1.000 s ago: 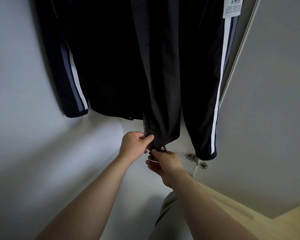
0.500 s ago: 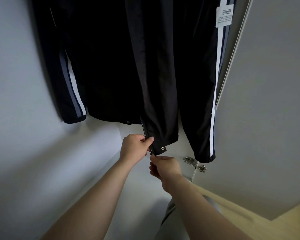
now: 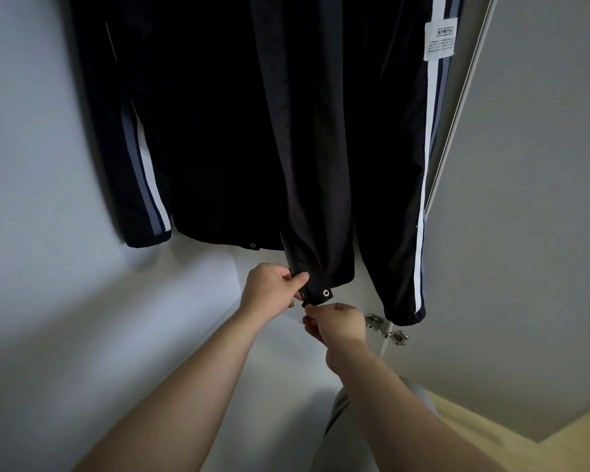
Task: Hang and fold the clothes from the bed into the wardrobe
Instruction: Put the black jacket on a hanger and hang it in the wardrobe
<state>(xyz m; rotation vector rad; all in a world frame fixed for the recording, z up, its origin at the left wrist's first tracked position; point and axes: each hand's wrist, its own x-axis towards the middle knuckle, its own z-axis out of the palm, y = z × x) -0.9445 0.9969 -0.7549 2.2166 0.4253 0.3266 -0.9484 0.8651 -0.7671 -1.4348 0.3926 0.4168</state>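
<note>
A black jacket (image 3: 239, 124) with white and blue-grey sleeve stripes hangs inside the wardrobe, filling the upper half of the view. Its front is open at the bottom, with a zipper (image 3: 288, 255) running down to the hem. My left hand (image 3: 271, 289) pinches the hem corner beside the zipper's lower end, thumb on top of the fabric. Just below and to the right, my right hand (image 3: 336, 321) is curled with its fingertips at the bottom tip of the zipper; what it pinches is hidden. A metal snap (image 3: 326, 293) shows on the hem flap.
The open wardrobe door (image 3: 532, 216) stands at the right, with metal hinges (image 3: 387, 330) just right of my right hand. The wardrobe's pale side wall (image 3: 38, 233) is at the left. A white label (image 3: 440, 40) is sewn on the right sleeve. Wooden floor (image 3: 566, 441) shows bottom right.
The view has tilted down slightly, so the jacket sits lower in frame. Both hands stay at the hem by the zipper's bottom end; the right hand has dropped just below the flap.
</note>
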